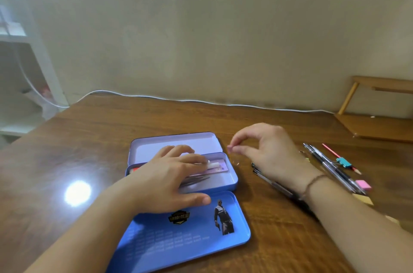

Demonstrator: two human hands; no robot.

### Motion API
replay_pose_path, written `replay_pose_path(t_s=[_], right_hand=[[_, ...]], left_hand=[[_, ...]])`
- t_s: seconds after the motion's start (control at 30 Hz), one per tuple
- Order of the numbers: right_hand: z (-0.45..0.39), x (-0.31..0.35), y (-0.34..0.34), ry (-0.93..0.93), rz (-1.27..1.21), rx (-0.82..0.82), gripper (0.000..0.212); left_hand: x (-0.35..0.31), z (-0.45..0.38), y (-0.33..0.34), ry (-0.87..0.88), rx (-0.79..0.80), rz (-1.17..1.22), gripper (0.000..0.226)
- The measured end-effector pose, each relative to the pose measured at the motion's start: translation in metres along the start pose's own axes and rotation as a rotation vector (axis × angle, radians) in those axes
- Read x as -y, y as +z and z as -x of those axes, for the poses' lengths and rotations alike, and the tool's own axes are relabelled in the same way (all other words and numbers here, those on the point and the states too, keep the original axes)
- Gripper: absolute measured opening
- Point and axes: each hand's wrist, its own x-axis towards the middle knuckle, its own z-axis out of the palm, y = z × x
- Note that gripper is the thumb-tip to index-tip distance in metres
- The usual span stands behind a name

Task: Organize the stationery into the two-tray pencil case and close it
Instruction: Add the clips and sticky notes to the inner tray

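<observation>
Brown wooden table [89,149] against a beige wall fills my view. At centre lies the blue case [231,181], open, its lid [190,239] nearest me. My left hand [165,178] rests spread over the tray, fingers on a ruler [220,166]. My right hand [268,152] hovers just right of the case, thumb and forefinger pinched on something tiny I cannot identify. Pens [330,167], a pencil [333,153] and a pink eraser [363,184] lie farther right.
</observation>
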Motion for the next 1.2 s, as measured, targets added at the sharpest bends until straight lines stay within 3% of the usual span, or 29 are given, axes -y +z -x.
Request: replay_pose_path(t_s=[0.43,0.77,0.97,1.2], right_hand=[[-0.018,-0.010,0.046,0.120,0.168,0.122,0.003],[-0.020,-0.003,0.051,0.095,0.318,0.061,0.015],[-0.022,-0.004,0.054,0.170,0.369,0.072,0.022],[-0.005,0.002,0.041,0.050,0.311,0.078,0.011]], left_hand=[[-0.002,-0.002,-0.003,0.018,0.017,0.002,0.072],[-0.003,-0.002,-0.004,0.025,0.015,-0.023,0.068],[-0.002,-0.002,-0.004,0.032,0.007,-0.028,0.065],[-0.004,-0.003,-0.003,0.022,-0.011,-0.038,0.066]])
